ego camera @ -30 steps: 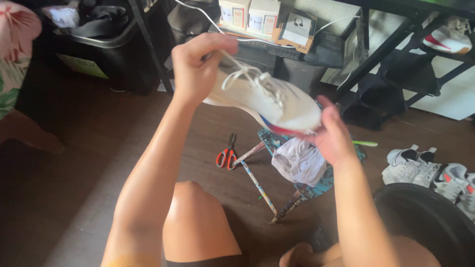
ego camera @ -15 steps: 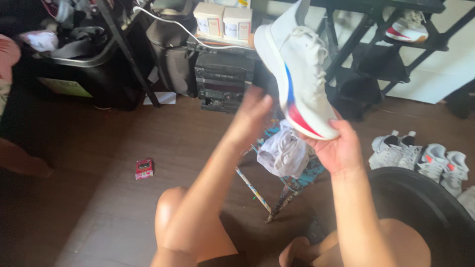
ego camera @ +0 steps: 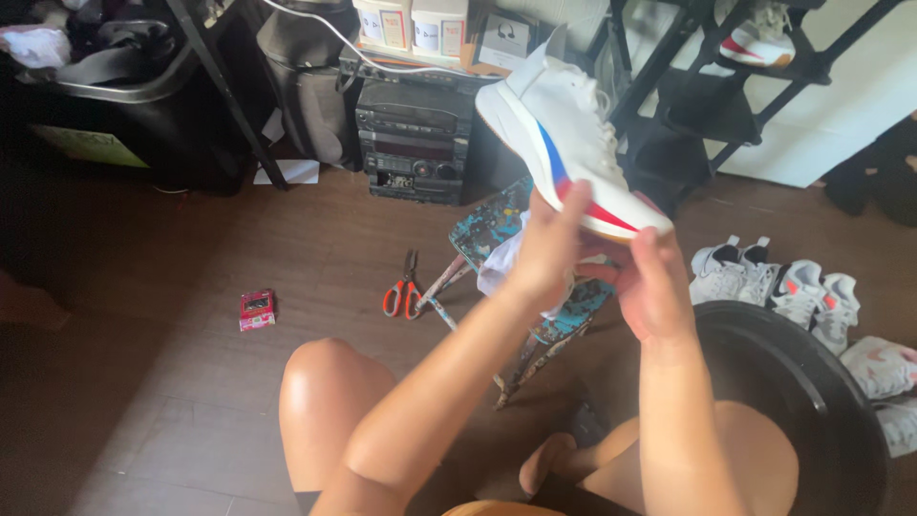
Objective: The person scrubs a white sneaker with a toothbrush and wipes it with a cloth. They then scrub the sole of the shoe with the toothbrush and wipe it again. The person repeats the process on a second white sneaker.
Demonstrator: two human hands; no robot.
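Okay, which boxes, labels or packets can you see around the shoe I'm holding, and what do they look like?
Two small boxes: side by side on the black stereo, white with red panels.
Flat carton: right of them, white, pictures headphones.
Label: on the black bin at far left, yellow-green rectangle.
Small packet: on the floor left of the scissors, red.

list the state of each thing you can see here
white shoe: held up, tilted, sole edge toward camera
left hand: touching the shoe's front end
right hand: gripping under the shoe's front end
scissors: closed, lying on floor
stool: standing, cloth on it
black tub: upright, on floor
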